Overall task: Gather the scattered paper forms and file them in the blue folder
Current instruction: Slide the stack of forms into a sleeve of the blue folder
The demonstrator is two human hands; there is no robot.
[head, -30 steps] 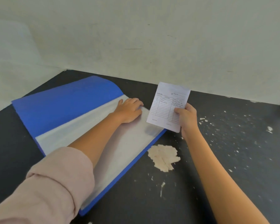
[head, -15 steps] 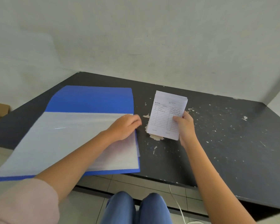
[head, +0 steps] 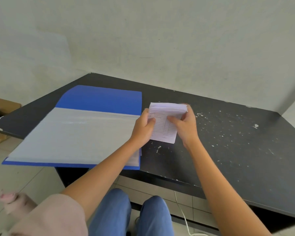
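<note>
The blue folder lies open on the left part of the black table, its clear plastic sleeves facing up and its near-left corner hanging past the table edge. Just right of the folder I hold a stack of small white paper forms with printed tables, tilted up above the table. My left hand grips the stack's left edge with the thumb on the top sheet. My right hand grips its right side, fingers curled over the fanned top edge.
White paint chips speckle the table to the right of the forms. A cardboard box sits on the floor at far left. A white cable runs down under the table near my knees. A plain wall stands behind the table.
My left hand left the folder sleeve and moved right onto the stack of forms. The forms now sit between both hands, top edge fanned.
</note>
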